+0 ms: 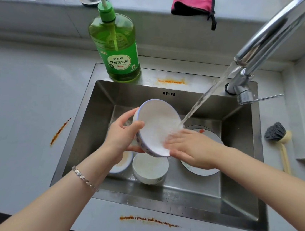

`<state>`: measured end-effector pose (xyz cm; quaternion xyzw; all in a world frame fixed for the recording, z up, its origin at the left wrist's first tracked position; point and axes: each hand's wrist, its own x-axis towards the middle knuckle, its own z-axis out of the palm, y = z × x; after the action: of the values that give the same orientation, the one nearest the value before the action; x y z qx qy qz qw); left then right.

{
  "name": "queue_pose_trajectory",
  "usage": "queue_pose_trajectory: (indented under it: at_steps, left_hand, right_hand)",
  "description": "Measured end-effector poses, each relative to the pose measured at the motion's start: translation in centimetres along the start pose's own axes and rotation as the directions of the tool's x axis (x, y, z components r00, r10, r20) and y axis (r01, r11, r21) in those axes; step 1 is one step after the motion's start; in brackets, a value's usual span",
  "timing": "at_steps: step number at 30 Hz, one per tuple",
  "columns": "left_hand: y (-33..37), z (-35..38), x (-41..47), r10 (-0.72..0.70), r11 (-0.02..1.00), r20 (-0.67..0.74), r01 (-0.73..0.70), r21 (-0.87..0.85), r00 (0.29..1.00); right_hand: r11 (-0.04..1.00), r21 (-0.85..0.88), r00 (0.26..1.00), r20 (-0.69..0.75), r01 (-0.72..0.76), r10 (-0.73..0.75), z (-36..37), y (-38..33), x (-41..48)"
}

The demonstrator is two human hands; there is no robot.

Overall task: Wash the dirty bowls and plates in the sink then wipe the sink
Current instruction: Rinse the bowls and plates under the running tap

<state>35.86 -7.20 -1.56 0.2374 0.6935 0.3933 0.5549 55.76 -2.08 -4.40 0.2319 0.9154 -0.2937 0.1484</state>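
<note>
Over the sink (91, 128) at frame centre, the left hand (122, 133) grips the tilted bowl (158, 123) by its rim while the right hand (187, 148), fingers flat, rubs its inside under the stream (206, 94), best done turning the bowl slowly; room is tight, a second bowl (150, 168) below, a plate (198, 171) at lower right.

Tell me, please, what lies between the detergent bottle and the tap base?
An orange stain on the steel ledge, with the water stream passing over; head view.
</note>
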Motion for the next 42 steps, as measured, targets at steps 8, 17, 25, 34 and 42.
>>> queue_pose_trajectory:
  at_steps: [8, 17, 25, 34, 42]
  left_hand:
    - [-0.1, -2.5, 0.8, 0.349, 0.571, -0.119, -0.110, 0.813, 0.930]
    - [-0.5, -3.5, 0.1, 0.255, 0.838, -0.120, -0.157, 0.523, 0.959]
    - [-0.6, 2.3, -2.2, 0.152, 0.985, -0.041, -0.155, -0.072, 0.987]
    - [0.3, 1.6, -1.8, 0.090, 0.994, -0.091, -0.095, -0.060, 0.992]
    - [1.1, 0.9, -0.2, -0.105, 0.994, -0.149, 0.102, -0.025, 0.983]
  right_hand:
    - [0.979, 0.024, 0.979, -0.001, -0.203, 0.203, 1.3, 0.4, -0.9]
    - [0.929, 0.190, 0.937, -0.089, -0.317, 0.338, 1.1, -1.6, -0.4]
    - [0.649, 0.760, 0.936, -0.201, -0.038, 0.289, 0.0, -5.7, 4.0]
    - [0.973, -0.009, 0.963, -0.145, -0.231, 0.228, -0.8, -0.7, 2.9]
    - [0.833, 0.553, 0.867, -0.420, 0.011, 0.267, 0.1, -4.6, 1.7]
